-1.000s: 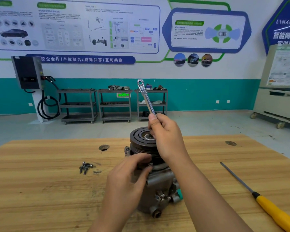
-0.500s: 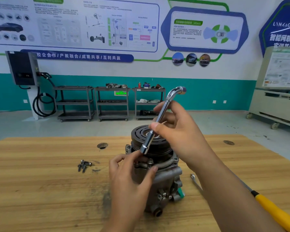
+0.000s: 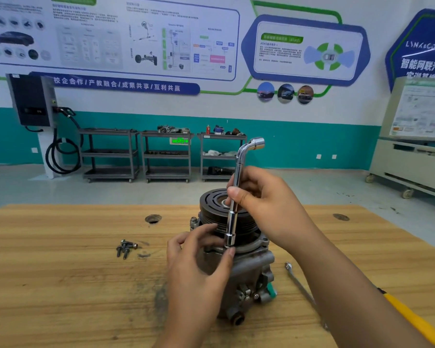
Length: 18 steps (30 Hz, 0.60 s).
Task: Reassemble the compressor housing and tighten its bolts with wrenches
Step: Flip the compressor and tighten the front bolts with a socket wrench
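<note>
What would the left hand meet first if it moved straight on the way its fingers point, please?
The left hand would probably meet the compressor's black pulley, just ahead of its fingers; they may already touch it.

Bright, even indoor light with soft shadows; sharp centre, wide-angle bending and slight softness at the edges.
</note>
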### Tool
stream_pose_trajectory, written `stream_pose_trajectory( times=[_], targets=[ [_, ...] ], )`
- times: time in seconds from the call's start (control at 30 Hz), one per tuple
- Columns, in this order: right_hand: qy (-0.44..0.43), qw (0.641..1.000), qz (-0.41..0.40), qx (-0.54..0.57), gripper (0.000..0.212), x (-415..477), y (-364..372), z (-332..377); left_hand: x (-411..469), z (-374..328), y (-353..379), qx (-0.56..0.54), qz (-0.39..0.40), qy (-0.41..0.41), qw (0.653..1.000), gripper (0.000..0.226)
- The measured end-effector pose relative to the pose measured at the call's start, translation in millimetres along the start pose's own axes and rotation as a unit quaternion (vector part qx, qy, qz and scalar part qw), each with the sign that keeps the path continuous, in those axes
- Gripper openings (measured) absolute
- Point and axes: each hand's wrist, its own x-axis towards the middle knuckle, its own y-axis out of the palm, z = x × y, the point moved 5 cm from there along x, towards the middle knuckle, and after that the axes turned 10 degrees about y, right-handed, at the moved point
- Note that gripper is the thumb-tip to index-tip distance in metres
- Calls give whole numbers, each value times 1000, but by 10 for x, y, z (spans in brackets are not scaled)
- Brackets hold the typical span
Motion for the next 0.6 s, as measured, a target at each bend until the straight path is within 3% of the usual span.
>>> stream_pose_trajectory(
  times=[0.6],
  targets=[
    [11,981,186,47,23,12,47,-88,14,-48,18,-12,1,17,1000,41]
  ],
)
